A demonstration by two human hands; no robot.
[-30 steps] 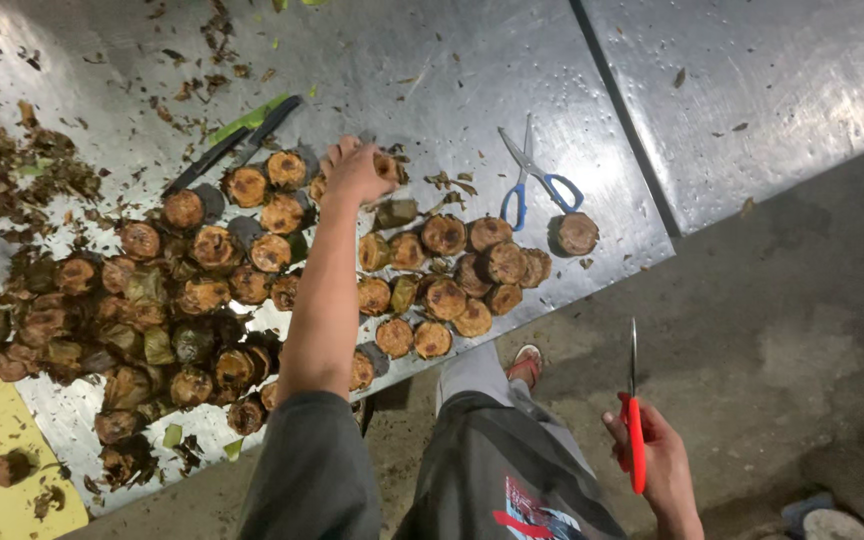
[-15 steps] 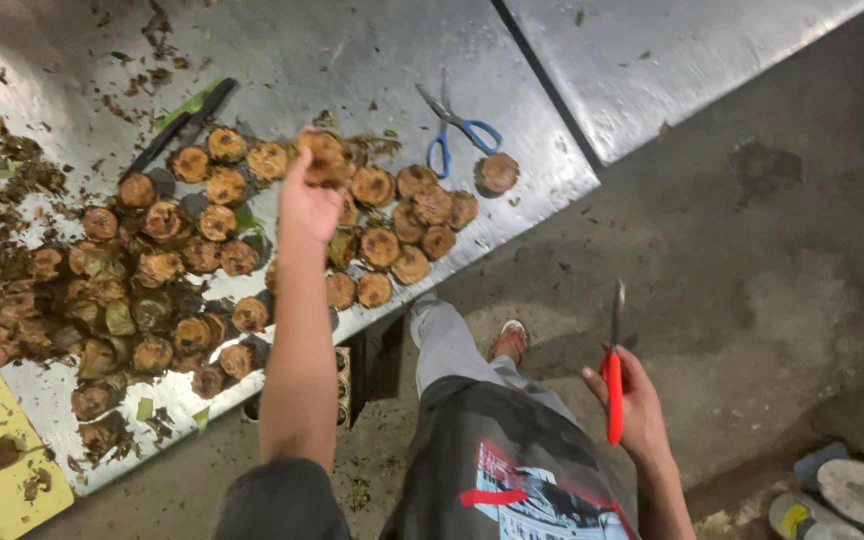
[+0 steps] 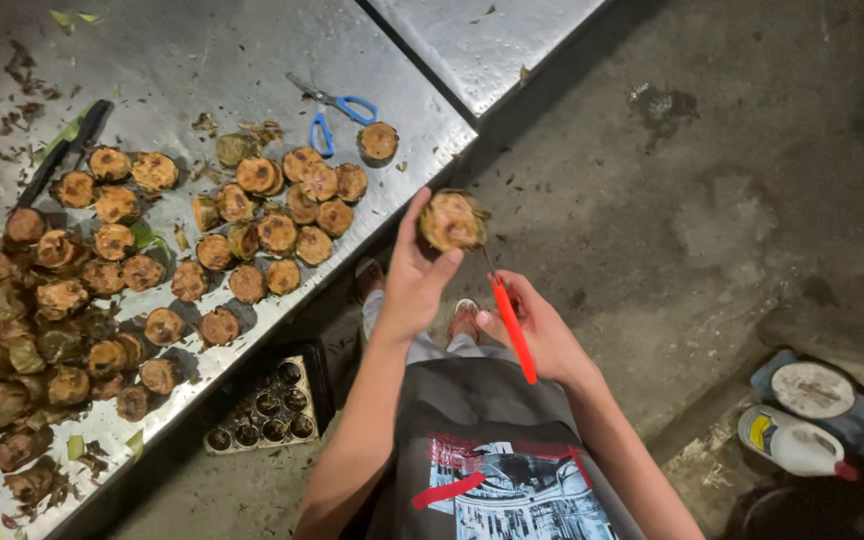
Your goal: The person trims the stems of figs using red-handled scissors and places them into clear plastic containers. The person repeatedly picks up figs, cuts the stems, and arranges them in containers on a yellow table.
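My left hand (image 3: 414, 275) holds a round brown husked fruit (image 3: 451, 221) up in front of me, away from the metal table (image 3: 202, 60). Just to its right, my right hand (image 3: 537, 330) grips a red-handled knife (image 3: 510, 325), whose blade points up toward the fruit. Several similar brown fruits (image 3: 272, 232) lie in rows on the table at left. Blue-handled scissors (image 3: 342, 105) rest near the table's corner.
A black and green tool (image 3: 67, 145) lies on the table's far left among husk scraps. A dark tray with round cells (image 3: 262, 415) sits on the floor under the table edge. White containers (image 3: 802, 420) stand at lower right on the concrete floor.
My left hand picked a fruit off the table and brought it back toward me. My right hand raised the red knife up next to the fruit. The view swung right.
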